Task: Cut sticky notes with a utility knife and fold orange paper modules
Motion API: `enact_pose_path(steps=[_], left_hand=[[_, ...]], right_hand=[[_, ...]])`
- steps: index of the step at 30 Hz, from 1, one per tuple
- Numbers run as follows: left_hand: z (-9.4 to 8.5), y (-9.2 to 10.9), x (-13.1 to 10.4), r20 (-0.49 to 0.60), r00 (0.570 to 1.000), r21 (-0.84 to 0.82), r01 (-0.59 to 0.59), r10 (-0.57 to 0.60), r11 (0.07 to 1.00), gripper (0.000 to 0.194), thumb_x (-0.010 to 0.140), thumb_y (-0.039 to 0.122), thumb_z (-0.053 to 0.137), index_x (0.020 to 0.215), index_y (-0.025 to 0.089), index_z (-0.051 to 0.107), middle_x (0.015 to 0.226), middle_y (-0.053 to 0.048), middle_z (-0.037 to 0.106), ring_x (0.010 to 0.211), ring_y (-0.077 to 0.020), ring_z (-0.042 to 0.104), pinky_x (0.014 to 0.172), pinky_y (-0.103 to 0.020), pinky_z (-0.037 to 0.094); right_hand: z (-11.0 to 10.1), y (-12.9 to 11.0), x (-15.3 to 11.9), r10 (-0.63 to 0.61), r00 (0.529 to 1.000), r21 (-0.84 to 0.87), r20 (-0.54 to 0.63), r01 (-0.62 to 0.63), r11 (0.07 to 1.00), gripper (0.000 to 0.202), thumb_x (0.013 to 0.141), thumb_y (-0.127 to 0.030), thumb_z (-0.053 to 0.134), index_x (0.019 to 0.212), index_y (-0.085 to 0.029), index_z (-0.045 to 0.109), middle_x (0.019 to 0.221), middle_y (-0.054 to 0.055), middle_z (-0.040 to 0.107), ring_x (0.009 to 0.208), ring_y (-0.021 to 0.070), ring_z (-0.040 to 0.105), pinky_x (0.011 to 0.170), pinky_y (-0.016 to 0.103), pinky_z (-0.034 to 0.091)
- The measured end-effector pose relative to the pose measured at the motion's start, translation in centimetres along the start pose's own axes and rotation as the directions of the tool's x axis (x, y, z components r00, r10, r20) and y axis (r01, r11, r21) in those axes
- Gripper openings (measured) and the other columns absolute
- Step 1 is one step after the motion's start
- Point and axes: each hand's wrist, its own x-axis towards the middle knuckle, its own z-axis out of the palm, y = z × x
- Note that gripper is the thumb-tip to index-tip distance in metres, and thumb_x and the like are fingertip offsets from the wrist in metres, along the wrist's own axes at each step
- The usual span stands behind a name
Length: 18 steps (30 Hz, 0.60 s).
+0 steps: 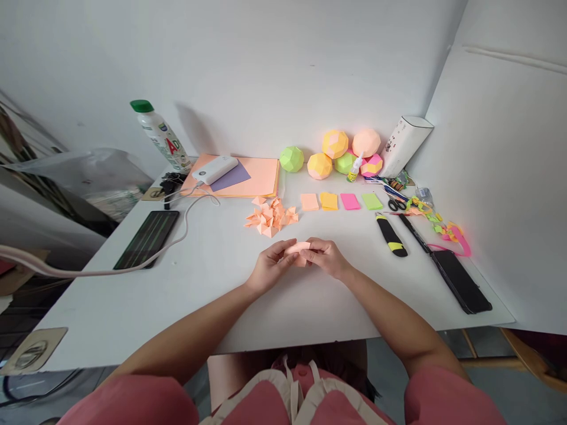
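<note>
A small peach paper piece [303,248] is held between both hands above the middle of the white table. My left hand [273,265] pinches its left side with thumb and fingers. On its right side, my right hand [325,257] closes round the paper, thumb in front. Just behind the hands lies a pile of folded peach paper pieces [271,217]. Four small paper stacks sit in a row behind and to the right: peach [309,202], orange [329,201], pink [349,201] and green [372,201].
Faceted paper balls [335,144] and a glue bottle [355,169] stand by the back wall. Scissors [396,204], a cutter [391,236] and a black case [460,280] lie right. Left are a phone [147,239], cable, power bank [215,170] and bottle [162,139].
</note>
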Motion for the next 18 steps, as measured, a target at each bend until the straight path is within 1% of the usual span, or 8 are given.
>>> enact_pose_path(steps=[4,8,12,15,18], left_hand=[[0.01,-0.01,0.02,0.031,1.000,0.002,0.004,-0.004,1.000,0.046,0.073,0.047,0.068,0.107,0.016,0.065,0.094,-0.008,0.069,0.083,-0.0195,0.063,0.075,-0.033,0.051],[0.07,0.33,-0.02,0.095,0.995,-0.007,-0.019,0.019,1.000,0.041,0.077,0.048,0.063,0.104,0.016,0.067,0.083,-0.005,0.068,0.070,-0.0150,0.060,0.067,-0.030,0.051],[0.08,0.57,-0.14,0.107,0.994,0.017,-0.017,0.015,1.000,0.039,0.079,0.048,0.061,0.099,0.015,0.068,0.073,-0.003,0.064,0.062,-0.0117,0.055,0.059,-0.026,0.048],[0.04,0.60,-0.22,0.114,0.993,0.025,0.006,-0.008,1.000,0.037,0.080,0.049,0.059,0.094,0.015,0.068,0.067,-0.001,0.061,0.058,-0.0104,0.053,0.055,-0.023,0.045],[0.03,0.65,-0.27,0.117,0.993,0.035,0.013,-0.017,0.999,0.037,0.080,0.049,0.059,0.090,0.015,0.068,0.063,0.000,0.058,0.056,-0.0093,0.051,0.052,-0.022,0.042]], right_hand=[[0.11,0.02,0.01,-0.021,0.999,0.026,-0.029,0.022,0.999,0.026,0.077,-0.042,0.064,0.065,-0.018,0.062,0.070,-0.002,0.049,0.062,0.0109,0.053,0.056,0.025,0.046],[0.15,-0.09,0.03,-0.012,0.997,0.048,-0.077,0.016,0.999,0.023,0.074,-0.040,0.067,0.073,-0.018,0.061,0.069,-0.001,0.054,0.062,0.0111,0.054,0.057,0.025,0.048],[0.05,0.04,0.12,0.001,0.990,0.097,-0.138,0.012,0.995,0.025,0.070,-0.038,0.071,0.078,-0.019,0.057,0.069,-0.003,0.054,0.059,0.0097,0.053,0.054,0.024,0.047],[0.01,0.16,0.18,-0.013,0.992,0.103,-0.127,0.026,0.994,0.028,0.070,-0.037,0.071,0.088,-0.020,0.059,0.068,-0.004,0.051,0.056,0.0088,0.052,0.054,0.024,0.047],[0.03,0.14,0.19,-0.023,0.993,0.079,-0.119,0.032,0.996,0.025,0.071,-0.038,0.070,0.087,-0.020,0.063,0.068,-0.003,0.054,0.056,0.0089,0.053,0.054,0.024,0.047]])
